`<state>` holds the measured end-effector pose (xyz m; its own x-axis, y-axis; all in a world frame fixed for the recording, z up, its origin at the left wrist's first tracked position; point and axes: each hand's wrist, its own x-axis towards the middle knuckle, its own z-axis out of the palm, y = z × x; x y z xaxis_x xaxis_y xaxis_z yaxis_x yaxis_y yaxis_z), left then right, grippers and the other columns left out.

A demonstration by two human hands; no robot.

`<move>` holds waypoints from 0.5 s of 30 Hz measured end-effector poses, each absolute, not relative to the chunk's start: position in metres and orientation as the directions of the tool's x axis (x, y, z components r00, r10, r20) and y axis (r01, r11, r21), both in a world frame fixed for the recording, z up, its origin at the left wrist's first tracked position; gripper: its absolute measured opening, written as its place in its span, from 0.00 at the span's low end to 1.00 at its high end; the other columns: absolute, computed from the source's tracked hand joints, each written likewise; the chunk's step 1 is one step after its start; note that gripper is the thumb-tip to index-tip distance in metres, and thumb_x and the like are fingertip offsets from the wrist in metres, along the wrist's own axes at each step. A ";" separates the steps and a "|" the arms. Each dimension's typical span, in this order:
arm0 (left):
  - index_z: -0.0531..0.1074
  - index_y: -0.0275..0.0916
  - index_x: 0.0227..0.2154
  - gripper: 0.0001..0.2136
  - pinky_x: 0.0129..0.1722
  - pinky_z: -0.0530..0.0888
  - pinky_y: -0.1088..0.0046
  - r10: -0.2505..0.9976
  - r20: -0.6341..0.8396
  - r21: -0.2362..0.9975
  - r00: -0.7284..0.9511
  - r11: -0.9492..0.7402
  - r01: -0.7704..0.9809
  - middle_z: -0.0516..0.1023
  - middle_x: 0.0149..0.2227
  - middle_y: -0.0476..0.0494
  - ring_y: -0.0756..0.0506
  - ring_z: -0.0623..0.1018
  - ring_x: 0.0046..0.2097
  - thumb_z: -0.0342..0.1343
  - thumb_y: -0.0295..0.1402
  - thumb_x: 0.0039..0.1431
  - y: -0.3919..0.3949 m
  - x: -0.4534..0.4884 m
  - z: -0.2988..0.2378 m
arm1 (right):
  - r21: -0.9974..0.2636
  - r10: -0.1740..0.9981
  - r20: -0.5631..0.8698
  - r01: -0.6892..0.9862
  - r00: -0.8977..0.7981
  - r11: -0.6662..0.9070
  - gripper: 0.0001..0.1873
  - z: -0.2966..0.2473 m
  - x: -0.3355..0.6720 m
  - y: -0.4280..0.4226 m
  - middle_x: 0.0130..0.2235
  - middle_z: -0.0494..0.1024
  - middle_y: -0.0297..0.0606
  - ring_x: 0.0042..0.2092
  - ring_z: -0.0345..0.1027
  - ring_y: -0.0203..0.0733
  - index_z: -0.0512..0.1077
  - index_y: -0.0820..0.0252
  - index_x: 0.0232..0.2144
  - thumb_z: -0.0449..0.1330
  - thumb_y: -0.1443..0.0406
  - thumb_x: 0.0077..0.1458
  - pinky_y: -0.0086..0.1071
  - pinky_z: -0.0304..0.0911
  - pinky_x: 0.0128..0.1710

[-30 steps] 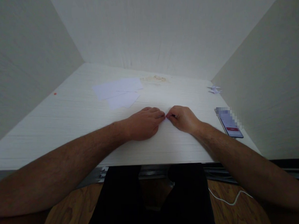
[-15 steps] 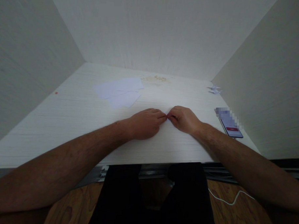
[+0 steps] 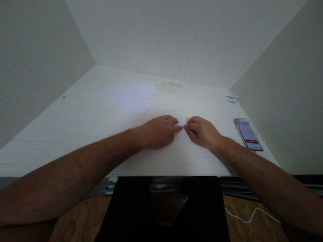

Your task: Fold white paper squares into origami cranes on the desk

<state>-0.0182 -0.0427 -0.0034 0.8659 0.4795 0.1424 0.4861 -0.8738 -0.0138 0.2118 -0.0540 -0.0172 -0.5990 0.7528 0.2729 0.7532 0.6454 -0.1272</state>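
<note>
A small piece of white paper (image 3: 180,122) lies on the desk between my two hands, mostly covered by fingers. My left hand (image 3: 160,132) rests over its left side, with index finger and thumb stretched to the right and a gap between fingertips where the paper shows. At the paper's right edge, my right hand (image 3: 201,132) has its thumb and fingertips pinched together on it. The fingertips of both hands nearly meet. How the paper is folded cannot be made out.
Several white paper sheets (image 3: 131,95) overlap on the white desk (image 3: 84,120) behind my left hand. Small folded paper pieces (image 3: 233,99) lie at the right wall, with a phone (image 3: 250,139) nearer me. Walls enclose the desk's back and sides. A white cable (image 3: 249,220) hangs below.
My fingertips have moved slightly apart, and more of the white paper shows between them. The left fingers have spread. The whole view has shifted a little.
</note>
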 end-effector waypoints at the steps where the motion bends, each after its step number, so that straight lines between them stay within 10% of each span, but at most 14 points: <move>1: 0.69 0.36 0.55 0.19 0.56 0.65 0.62 0.482 0.144 -0.020 0.864 -0.872 0.490 0.73 0.54 0.35 0.40 0.71 0.55 0.47 0.29 0.62 -0.043 -0.019 -0.004 | -0.126 0.756 0.271 0.757 -0.595 0.641 0.15 -0.017 0.212 -0.055 0.36 0.76 0.44 0.40 0.68 0.44 0.78 0.61 0.32 0.52 0.65 0.63 0.36 0.64 0.39; 15: 0.68 0.33 0.54 0.20 0.60 0.58 0.56 0.538 0.166 -0.057 0.827 -0.832 0.552 0.75 0.51 0.35 0.39 0.71 0.54 0.44 0.33 0.62 -0.047 -0.019 -0.002 | 0.013 0.729 0.223 0.750 -0.647 0.662 0.18 -0.014 0.213 -0.061 0.41 0.75 0.45 0.40 0.66 0.43 0.76 0.61 0.48 0.50 0.65 0.62 0.35 0.62 0.35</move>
<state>-0.0190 -0.0466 -0.0024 0.8266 0.5377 0.1664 0.5524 -0.8316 -0.0569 0.2131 -0.0610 -0.0140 -0.6472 0.7290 0.2227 0.7498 0.6615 0.0134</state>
